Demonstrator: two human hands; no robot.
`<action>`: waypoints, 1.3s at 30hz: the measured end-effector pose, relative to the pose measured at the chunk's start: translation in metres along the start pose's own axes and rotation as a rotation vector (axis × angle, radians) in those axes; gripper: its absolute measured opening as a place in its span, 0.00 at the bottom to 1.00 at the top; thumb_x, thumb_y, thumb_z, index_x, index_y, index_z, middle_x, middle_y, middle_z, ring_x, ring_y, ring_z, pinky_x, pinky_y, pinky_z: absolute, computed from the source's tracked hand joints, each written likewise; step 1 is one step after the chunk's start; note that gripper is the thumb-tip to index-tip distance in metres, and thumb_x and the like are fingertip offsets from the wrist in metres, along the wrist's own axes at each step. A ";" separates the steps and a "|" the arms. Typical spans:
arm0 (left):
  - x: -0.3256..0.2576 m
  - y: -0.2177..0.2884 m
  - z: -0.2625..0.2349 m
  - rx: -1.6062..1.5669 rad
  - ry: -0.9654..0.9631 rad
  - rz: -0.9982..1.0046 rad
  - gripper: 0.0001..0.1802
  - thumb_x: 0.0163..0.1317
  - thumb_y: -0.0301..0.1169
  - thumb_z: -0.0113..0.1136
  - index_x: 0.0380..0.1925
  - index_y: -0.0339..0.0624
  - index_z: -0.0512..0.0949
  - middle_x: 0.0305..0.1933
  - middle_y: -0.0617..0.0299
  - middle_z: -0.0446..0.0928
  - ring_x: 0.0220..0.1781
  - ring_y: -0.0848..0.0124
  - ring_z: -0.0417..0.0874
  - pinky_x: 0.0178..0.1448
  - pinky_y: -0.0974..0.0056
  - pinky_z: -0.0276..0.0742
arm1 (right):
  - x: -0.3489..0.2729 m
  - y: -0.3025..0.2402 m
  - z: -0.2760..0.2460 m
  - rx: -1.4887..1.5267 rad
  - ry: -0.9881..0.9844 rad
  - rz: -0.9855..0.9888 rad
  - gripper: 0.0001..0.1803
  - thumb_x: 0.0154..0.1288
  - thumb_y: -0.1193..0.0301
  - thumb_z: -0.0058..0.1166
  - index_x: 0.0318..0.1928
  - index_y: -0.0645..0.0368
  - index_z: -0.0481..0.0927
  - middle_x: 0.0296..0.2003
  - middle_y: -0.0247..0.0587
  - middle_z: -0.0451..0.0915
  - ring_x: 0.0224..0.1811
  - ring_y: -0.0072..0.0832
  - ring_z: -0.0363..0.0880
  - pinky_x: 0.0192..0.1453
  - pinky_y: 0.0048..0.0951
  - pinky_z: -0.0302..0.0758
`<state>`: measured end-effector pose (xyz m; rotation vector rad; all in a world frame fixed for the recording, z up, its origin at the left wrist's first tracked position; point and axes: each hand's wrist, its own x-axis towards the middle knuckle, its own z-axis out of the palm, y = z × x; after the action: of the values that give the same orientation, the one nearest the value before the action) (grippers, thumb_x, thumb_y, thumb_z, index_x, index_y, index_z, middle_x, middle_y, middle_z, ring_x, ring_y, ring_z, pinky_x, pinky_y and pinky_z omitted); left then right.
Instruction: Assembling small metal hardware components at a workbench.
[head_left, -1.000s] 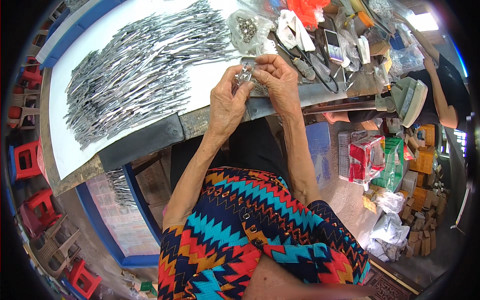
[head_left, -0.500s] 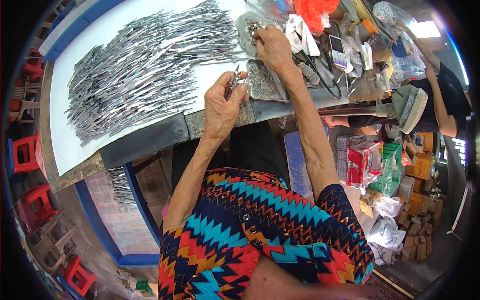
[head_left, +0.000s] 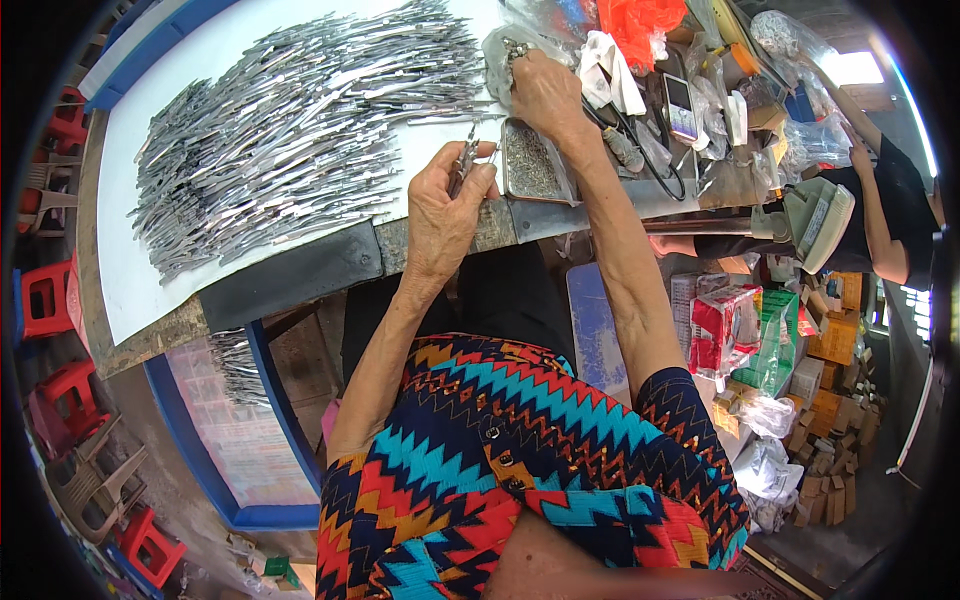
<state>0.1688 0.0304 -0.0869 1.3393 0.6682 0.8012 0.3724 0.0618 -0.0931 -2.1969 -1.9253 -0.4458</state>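
Observation:
My left hand [head_left: 443, 200], near the table's front edge, is closed around several thin metal pieces [head_left: 465, 163] whose tips stick up past the thumb. My right hand [head_left: 548, 92] reaches into a clear plastic bag [head_left: 497, 52] of small shiny metal parts [head_left: 515, 47]; its fingertips are bent down and mostly hidden, so any part between them does not show. Between the hands sits a shallow metal tray [head_left: 508, 190] holding tiny metal bits. To the left, a broad pile of slim silvery metal strips [head_left: 290, 140] covers the white table sheet [head_left: 120, 270].
Right of the bag lie a red plastic bag [head_left: 640, 25], a white cloth [head_left: 608, 72], a phone-like device [head_left: 680, 105] and a black cable [head_left: 672, 190]. A blue-framed tray [head_left: 240, 515] stands below the table's left side. Another person's arm [head_left: 880, 215] shows at far right.
My right hand has shifted slightly down at the bag, its fingers now more hidden. The left hand keeps its grip on the metal pieces, and the whole view has moved a little.

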 end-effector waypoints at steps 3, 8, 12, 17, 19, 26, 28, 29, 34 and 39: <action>0.000 -0.006 0.000 -0.054 0.034 0.049 0.12 0.59 0.30 0.52 0.41 0.36 0.75 0.20 0.67 0.74 0.22 0.85 0.69 0.26 0.77 0.60 | -0.003 0.001 0.006 -0.033 0.015 0.002 0.11 0.47 0.70 0.53 0.27 0.67 0.76 0.26 0.51 0.75 0.31 0.44 0.78 0.31 0.37 0.76; 0.001 -0.003 -0.002 -0.153 0.048 -0.007 0.12 0.59 0.28 0.52 0.42 0.34 0.74 0.20 0.67 0.73 0.19 0.86 0.65 0.21 0.80 0.54 | -0.003 0.003 0.008 0.088 0.094 0.135 0.09 0.49 0.73 0.50 0.31 0.65 0.73 0.27 0.52 0.77 0.29 0.44 0.78 0.29 0.39 0.75; 0.001 -0.001 -0.005 -0.190 0.069 -0.033 0.10 0.58 0.28 0.51 0.38 0.33 0.74 0.19 0.66 0.71 0.23 0.82 0.70 0.27 0.77 0.63 | -0.010 -0.002 -0.008 0.307 0.237 0.199 0.06 0.49 0.76 0.50 0.28 0.65 0.74 0.22 0.45 0.77 0.23 0.33 0.77 0.26 0.31 0.72; 0.002 -0.002 -0.003 -0.200 0.080 -0.007 0.12 0.59 0.27 0.52 0.41 0.33 0.74 0.20 0.67 0.72 0.18 0.88 0.63 0.20 0.81 0.51 | -0.045 -0.032 -0.050 1.259 0.132 0.483 0.04 0.47 0.78 0.54 0.27 0.64 0.77 0.18 0.26 0.71 0.22 0.11 0.64 0.27 0.15 0.63; 0.002 -0.001 -0.002 -0.185 0.086 0.001 0.11 0.59 0.27 0.51 0.40 0.34 0.74 0.20 0.67 0.72 0.20 0.85 0.66 0.23 0.78 0.57 | -0.059 -0.041 -0.051 1.374 0.093 0.502 0.05 0.47 0.78 0.55 0.28 0.63 0.78 0.21 0.26 0.73 0.23 0.11 0.67 0.29 0.15 0.65; 0.000 0.000 0.003 -0.031 0.119 0.076 0.10 0.58 0.27 0.52 0.38 0.35 0.76 0.19 0.69 0.70 0.22 0.83 0.67 0.25 0.76 0.62 | -0.076 -0.062 -0.043 1.681 0.133 0.543 0.08 0.50 0.80 0.58 0.33 0.64 0.78 0.26 0.33 0.78 0.28 0.15 0.74 0.35 0.15 0.71; 0.001 -0.002 0.004 0.000 0.126 0.094 0.09 0.59 0.27 0.52 0.38 0.36 0.76 0.19 0.69 0.69 0.21 0.83 0.67 0.24 0.76 0.61 | -0.077 -0.065 -0.042 1.716 0.150 0.554 0.08 0.50 0.81 0.58 0.34 0.65 0.77 0.27 0.34 0.78 0.28 0.16 0.75 0.35 0.16 0.72; 0.001 -0.003 0.004 0.028 0.132 0.109 0.09 0.59 0.28 0.52 0.38 0.36 0.76 0.18 0.69 0.68 0.21 0.84 0.66 0.24 0.76 0.60 | -0.078 -0.066 -0.042 1.748 0.166 0.568 0.09 0.50 0.81 0.58 0.34 0.66 0.77 0.27 0.36 0.79 0.29 0.17 0.76 0.35 0.16 0.73; -0.001 -0.003 0.006 0.118 0.140 0.135 0.09 0.59 0.28 0.53 0.38 0.37 0.76 0.17 0.70 0.67 0.19 0.84 0.63 0.22 0.75 0.58 | -0.080 -0.066 -0.042 1.777 0.192 0.587 0.09 0.50 0.80 0.59 0.35 0.67 0.76 0.28 0.38 0.79 0.29 0.19 0.77 0.35 0.17 0.75; -0.001 -0.004 0.008 0.164 0.144 0.162 0.09 0.59 0.28 0.54 0.38 0.37 0.76 0.17 0.71 0.67 0.19 0.84 0.61 0.21 0.75 0.57 | -0.081 -0.067 -0.043 1.724 0.202 0.595 0.09 0.50 0.81 0.59 0.34 0.67 0.76 0.27 0.38 0.79 0.28 0.18 0.77 0.34 0.17 0.75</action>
<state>0.1749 0.0248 -0.0903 1.5083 0.7578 0.9981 0.2928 -0.0189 -0.0843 -1.1880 -0.6835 0.7825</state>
